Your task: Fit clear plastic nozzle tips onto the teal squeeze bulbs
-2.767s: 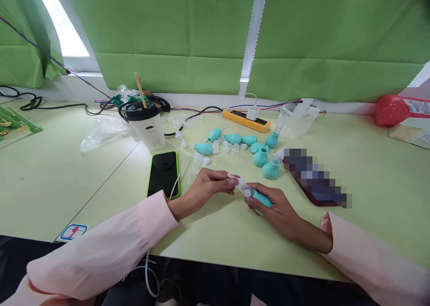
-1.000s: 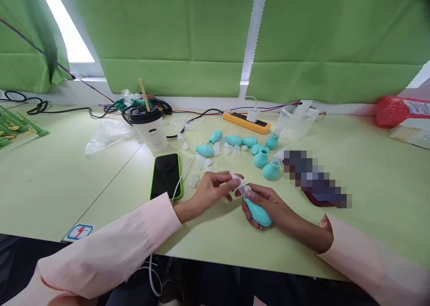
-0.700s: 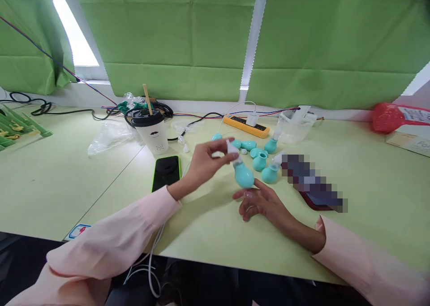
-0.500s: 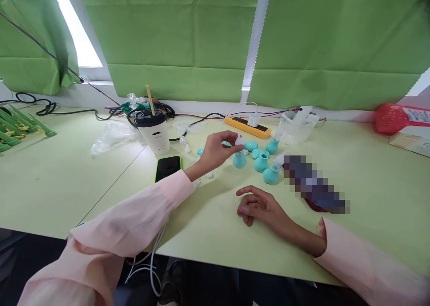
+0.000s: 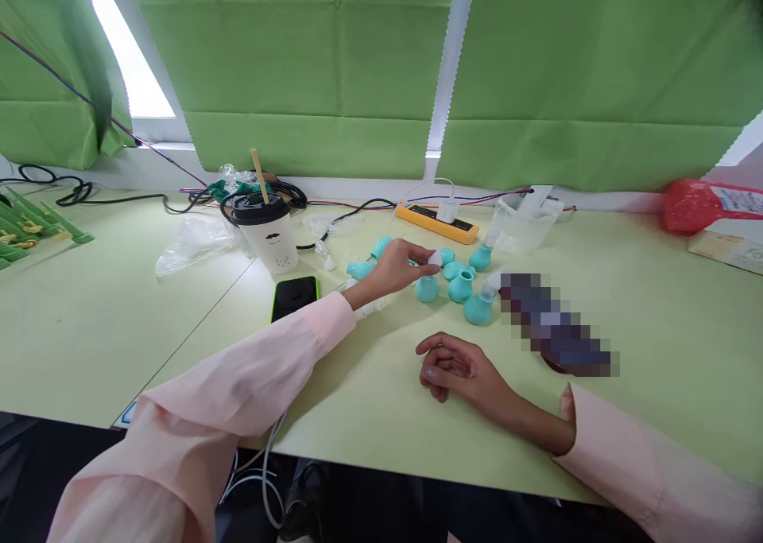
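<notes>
My left hand (image 5: 402, 269) pinches a whitish translucent tip (image 5: 435, 261) between thumb and fingertips. Directly under it is a round teal bulb (image 5: 426, 289), standing on the table; whether the tip is joined to it I cannot tell. To the right stand an open-necked teal bulb (image 5: 461, 287) and a teal bulb with a clear tip (image 5: 478, 309); another tipped teal bulb (image 5: 480, 257) is farther back. A teal piece (image 5: 360, 270) lies partly behind my left wrist. My right hand (image 5: 456, 368) rests nearer the table's front, loosely curled, fingers partly apart, holding nothing.
A lidded paper cup (image 5: 268, 237) with a wooden stick and a black phone (image 5: 296, 297) with a green edge are at left. Behind are an orange power strip (image 5: 437, 223) and a clear plastic tub (image 5: 524, 225). A blurred dark object (image 5: 554, 324) lies at right.
My left hand has shifted slightly right, and the tip in it now leans more to the right above the bulb. My right hand has hardly moved.
</notes>
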Available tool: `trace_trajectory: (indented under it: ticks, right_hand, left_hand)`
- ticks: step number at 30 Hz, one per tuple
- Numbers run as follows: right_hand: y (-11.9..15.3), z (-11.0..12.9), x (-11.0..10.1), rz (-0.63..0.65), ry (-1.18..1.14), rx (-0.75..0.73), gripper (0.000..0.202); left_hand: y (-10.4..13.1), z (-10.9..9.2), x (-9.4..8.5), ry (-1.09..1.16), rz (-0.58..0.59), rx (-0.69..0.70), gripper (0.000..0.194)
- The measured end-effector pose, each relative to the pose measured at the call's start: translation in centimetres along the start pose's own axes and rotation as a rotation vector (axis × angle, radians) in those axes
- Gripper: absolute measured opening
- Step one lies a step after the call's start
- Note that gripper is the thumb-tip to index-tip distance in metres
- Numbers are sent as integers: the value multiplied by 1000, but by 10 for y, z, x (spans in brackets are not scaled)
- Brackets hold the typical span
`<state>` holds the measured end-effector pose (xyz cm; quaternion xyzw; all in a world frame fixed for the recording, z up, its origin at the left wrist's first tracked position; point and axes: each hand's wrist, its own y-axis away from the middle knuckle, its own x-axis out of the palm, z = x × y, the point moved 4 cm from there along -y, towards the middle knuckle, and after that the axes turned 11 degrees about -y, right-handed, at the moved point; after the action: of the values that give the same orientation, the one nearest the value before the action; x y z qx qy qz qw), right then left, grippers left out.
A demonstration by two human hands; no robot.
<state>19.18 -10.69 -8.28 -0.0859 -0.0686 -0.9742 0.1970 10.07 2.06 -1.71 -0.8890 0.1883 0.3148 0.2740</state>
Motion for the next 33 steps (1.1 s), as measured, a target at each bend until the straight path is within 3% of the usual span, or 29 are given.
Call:
trace_trajectory:
  ticks: [7, 24, 27, 30, 33]
  right_hand:
    - [-1, 0, 0, -15, 8, -8, 24]
    - [0, 1, 4, -5, 49, -43, 25]
    - [0, 1, 3, -4, 51, -43, 25]
    - [0, 1, 3, -4, 52, -43, 25]
    - [1, 1, 3, -1, 61, -42, 25]
  left_hand:
    - [-1, 7, 6, 160, 46, -102, 30]
    - [7, 14, 13, 32, -5, -60, 41]
    - [11, 5, -4, -25, -15, -20, 39]
    - [13, 2, -41, -180, -76, 14, 40]
    - [20, 16, -77, -472, -88, -25, 35]
